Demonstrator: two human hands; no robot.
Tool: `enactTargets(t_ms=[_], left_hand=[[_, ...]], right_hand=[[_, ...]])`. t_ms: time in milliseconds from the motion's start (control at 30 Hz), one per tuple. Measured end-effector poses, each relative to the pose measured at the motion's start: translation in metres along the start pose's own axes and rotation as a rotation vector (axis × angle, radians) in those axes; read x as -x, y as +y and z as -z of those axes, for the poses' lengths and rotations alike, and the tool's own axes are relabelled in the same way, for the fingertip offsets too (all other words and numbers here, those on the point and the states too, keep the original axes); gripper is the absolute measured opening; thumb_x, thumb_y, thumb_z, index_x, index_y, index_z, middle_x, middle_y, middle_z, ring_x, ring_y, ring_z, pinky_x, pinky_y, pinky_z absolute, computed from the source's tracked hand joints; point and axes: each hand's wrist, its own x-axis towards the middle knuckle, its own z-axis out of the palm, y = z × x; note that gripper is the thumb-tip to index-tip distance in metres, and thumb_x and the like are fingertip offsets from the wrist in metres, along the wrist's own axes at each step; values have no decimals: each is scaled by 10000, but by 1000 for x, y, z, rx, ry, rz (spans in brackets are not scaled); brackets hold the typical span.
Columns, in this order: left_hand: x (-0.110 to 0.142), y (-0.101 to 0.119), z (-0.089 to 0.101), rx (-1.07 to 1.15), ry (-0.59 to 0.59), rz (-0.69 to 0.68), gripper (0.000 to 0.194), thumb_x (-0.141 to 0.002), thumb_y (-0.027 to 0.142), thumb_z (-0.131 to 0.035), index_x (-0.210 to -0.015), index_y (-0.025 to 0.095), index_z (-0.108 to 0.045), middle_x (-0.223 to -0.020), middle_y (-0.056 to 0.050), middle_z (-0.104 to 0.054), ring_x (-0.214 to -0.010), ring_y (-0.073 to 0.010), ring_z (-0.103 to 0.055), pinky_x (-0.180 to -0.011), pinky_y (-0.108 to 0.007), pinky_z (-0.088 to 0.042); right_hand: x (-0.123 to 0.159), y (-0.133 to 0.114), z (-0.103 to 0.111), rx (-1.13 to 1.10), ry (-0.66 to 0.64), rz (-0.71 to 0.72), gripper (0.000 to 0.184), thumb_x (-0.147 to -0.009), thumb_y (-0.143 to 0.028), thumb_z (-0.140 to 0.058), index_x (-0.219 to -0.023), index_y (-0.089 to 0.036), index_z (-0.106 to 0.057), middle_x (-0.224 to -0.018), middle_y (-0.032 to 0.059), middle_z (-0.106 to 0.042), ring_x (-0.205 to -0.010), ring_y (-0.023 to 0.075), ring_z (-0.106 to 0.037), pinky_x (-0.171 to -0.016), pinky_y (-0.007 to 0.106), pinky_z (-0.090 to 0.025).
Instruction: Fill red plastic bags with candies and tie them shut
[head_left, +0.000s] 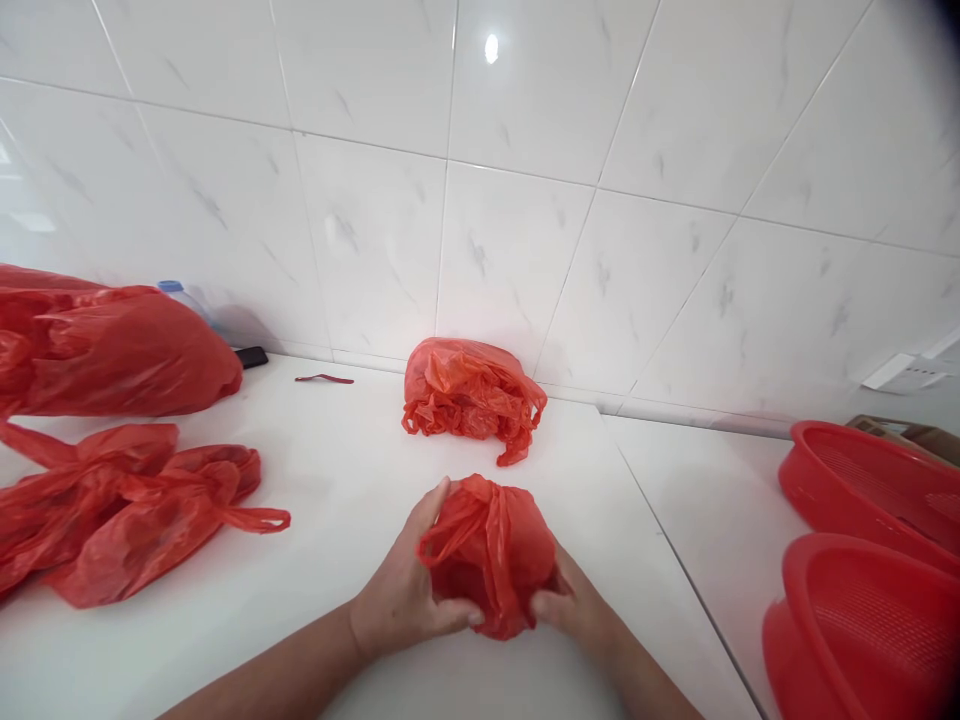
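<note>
Between my hands, low in the middle of the view, is a bundled red plastic bag (499, 560) with its handles gathered on top. My left hand (409, 585) wraps its left side, thumb pressed on the near face. On the opposite side my right hand (566, 600) grips the bag, its fingers mostly hidden behind the plastic. What the bag contains cannot be made out. Just beyond it, against the wall, rests another crumpled red plastic bag (472, 395) on the white table (337, 450).
At left lie a large full red bag (150, 345) and several smaller knotted red bags (150, 510). A blue-capped bottle (176, 290), a black phone (251, 356) and a dark red strip (324, 378) are near the tiled wall (517, 250). Red plastic baskets (817, 600) stand at right.
</note>
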Motion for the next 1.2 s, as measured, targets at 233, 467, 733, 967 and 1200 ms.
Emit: enactTargets(t_ms=[233,467,733,967,1200], left_hand=[[2,17,12,-375,-57,-246,441,-904,185,-429,-1315,344,-421,-1311,-95,-442,-1255,-274,-372,-1039,-518,-313],[4,48,7,-377,-220,-420,160,-866,189,-468,-801,248,-601,-943,5,-689,-1079,-186,-546,-1129,-461,-161],[9,70,-2,-317,-193,-442,193,-888,225,-455,-1059,210,-542,-944,-83,-686,-957,-200,-602,-1000,-392,-389],[-2,52,-8,-592,-351,-256,409,-848,410,-520,-1216,232,-512,-1275,-132,-545,-1005,-271,-598,-846,-360,-481],[-22,47,53,-647,-180,-53,235,-827,234,-537,-1050,202,-603,-923,-56,-661,-778,-168,-606,-691,-261,-476]], right_hand=[[-16,3,7,-467,150,-150,526,-847,-619,-390,-1152,-230,-569,-1189,97,-590,-1049,241,-566,-907,393,-429],[-23,23,25,165,532,-194,335,-790,-502,-540,-661,-193,-535,-605,-18,-536,-571,137,-471,-561,255,-394],[-13,33,30,336,499,-190,269,-800,-436,-535,-666,-204,-569,-609,-32,-542,-595,146,-463,-563,257,-359],[-4,27,-2,232,164,-265,308,-770,-495,-548,-758,-200,-636,-701,17,-633,-723,215,-577,-641,301,-460],[-7,49,11,306,198,-340,406,-681,-568,-588,-934,-259,-661,-735,15,-626,-722,222,-572,-612,297,-456]])
